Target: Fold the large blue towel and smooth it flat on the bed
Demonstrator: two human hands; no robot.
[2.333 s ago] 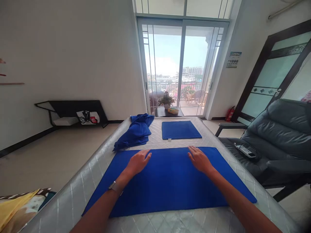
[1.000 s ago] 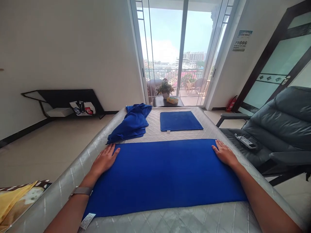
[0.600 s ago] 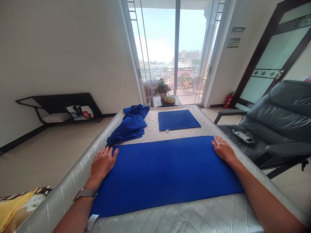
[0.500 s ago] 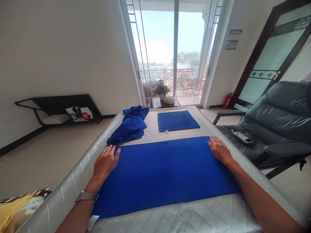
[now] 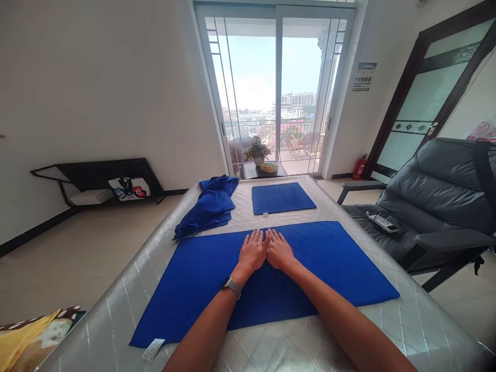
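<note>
Head view: on one mattress (image 5: 279, 343) I count three pieces, namely a crumpled blue cloth (image 5: 212, 206), a small blue cloth (image 5: 283, 198) and a wide blue cloth (image 5: 201, 281). My left hand (image 5: 253, 252) and right hand (image 5: 279, 251) touch each other, grip spread flat upon the wide one. One pot (image 5: 258, 161) holds one plant (image 5: 257, 148).

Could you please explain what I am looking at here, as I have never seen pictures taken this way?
There is no machine: these are a person's bare hands, and every picture comes from one camera worn on the head, looking forward and down. The left hand and right hand rest side by side, palms down, on a spread blue cloth, gripping nothing. Beneath is a silvery quilted surface. Farther back lie a crumpled blue cloth and a smaller flat blue piece.
</note>
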